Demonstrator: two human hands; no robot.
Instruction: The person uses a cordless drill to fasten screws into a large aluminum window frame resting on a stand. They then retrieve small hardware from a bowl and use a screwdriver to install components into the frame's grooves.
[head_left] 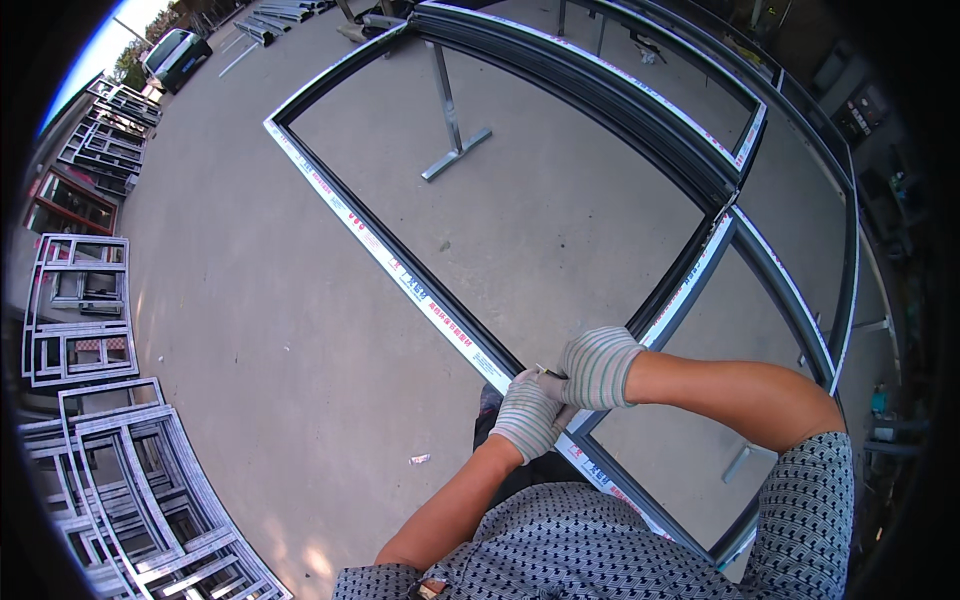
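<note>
A large dark window frame [372, 254] with white printed film along its outer faces lies raised above the floor in front of me. Both my hands wear pale knit gloves with thin stripes and meet at the frame's near corner joint. My left hand [528, 418] is closed low over the corner, its fingertips bent close to the right hand. Just above it, my right hand [600, 368] is closed, knuckles up. Between the two hands shows the end of a small, dark, thin object [546, 373]; its kind cannot be made out. The fingers hide most of the joint.
A metal stand [455, 150] with a flat foot shows through the frame's opening. More frame sections [790, 280] stretch away to the right. Stacked metal frames [150, 480] line the left side. A vehicle [177, 58] and metal profiles [280, 14] are far back.
</note>
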